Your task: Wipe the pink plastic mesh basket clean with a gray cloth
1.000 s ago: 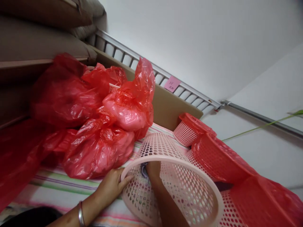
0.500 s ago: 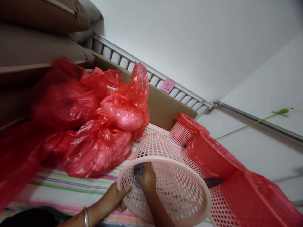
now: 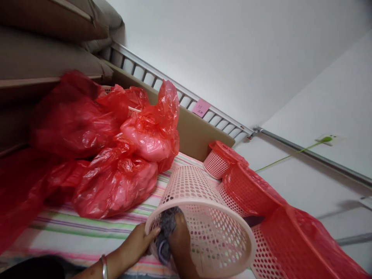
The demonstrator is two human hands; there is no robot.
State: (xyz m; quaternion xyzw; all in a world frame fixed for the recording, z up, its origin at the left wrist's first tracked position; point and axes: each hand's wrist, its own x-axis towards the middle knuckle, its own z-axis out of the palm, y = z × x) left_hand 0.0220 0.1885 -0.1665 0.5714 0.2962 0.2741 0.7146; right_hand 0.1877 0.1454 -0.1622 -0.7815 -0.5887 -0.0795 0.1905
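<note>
A pale pink perforated plastic basket lies tipped with its mouth toward me on the striped bed sheet. My left hand, a silver bangle on its wrist, grips the basket's rim at the left with the thumb inside. Inside the mouth, my right hand is closed around a crumpled grey cloth and presses it to the left inner wall. The right fingertips are partly hidden by the cloth.
Several stuffed red plastic bags heap up at the left. Baskets lined with red bags stand along the right. Behind are a metal bed rail with a pink note, and stacked brown cushions.
My right hand and the cloth have moved lower and nearer the rim along the basket's left inner side, showing more cloth. My left hand keeps its hold. The view has shifted slightly.
</note>
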